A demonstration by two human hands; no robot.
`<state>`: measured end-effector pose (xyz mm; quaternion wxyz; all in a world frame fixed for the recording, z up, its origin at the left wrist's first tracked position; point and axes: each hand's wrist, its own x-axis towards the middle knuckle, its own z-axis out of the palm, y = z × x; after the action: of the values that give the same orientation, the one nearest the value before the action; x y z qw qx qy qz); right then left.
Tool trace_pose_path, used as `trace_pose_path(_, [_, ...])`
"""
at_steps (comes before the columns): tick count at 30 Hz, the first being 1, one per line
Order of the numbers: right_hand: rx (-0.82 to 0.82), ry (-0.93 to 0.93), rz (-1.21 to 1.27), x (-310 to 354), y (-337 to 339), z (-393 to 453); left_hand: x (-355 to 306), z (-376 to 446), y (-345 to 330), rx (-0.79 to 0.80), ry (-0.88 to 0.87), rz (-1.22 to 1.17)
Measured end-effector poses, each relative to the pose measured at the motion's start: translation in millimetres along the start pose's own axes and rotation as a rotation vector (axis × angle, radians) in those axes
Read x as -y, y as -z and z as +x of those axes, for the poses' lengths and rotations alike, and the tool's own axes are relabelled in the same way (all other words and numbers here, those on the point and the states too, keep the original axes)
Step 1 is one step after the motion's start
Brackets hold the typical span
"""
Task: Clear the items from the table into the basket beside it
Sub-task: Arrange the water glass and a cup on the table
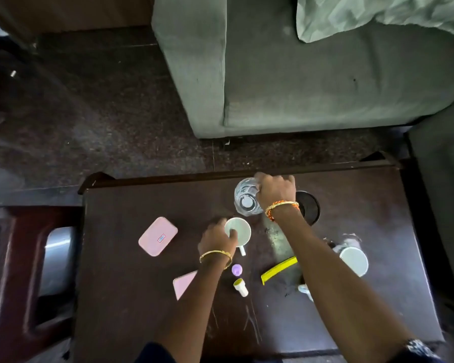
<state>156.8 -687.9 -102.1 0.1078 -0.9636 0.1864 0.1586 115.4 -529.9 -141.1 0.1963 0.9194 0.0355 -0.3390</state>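
Note:
My right hand [277, 189] grips a clear drinking glass [245, 197] near the far edge of the dark wooden table [131, 297]. My left hand [216, 238] holds a white mug [240, 230] at its rim, thumb inside, in the table's middle. Loose on the table lie a pink case [157, 236], a pink card [184, 282], a purple cap [237, 269], a small white bottle with a yellow rim [241, 286], a yellow comb [278, 269] and a second white mug [353, 261]. No basket is in view.
A black round coaster [308, 206] lies right of the glass. A grey-green sofa [312, 82] stands beyond the table. A dark red wooden frame with a metal vessel [55, 258] sits left of the table. Another white object [306, 290] peeks from under my right forearm.

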Motion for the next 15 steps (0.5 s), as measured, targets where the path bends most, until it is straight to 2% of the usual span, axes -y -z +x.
trace_pose_path(5, [0.071, -0.044, -0.022, -1, -17, -9, 11, -8, 3, -0.1, -0.012, 0.068])
trace_pose_path(15, [0.043, -0.022, 0.046, -1, -36, -28, 31, -34, 8, -0.146, 0.198, 0.103])
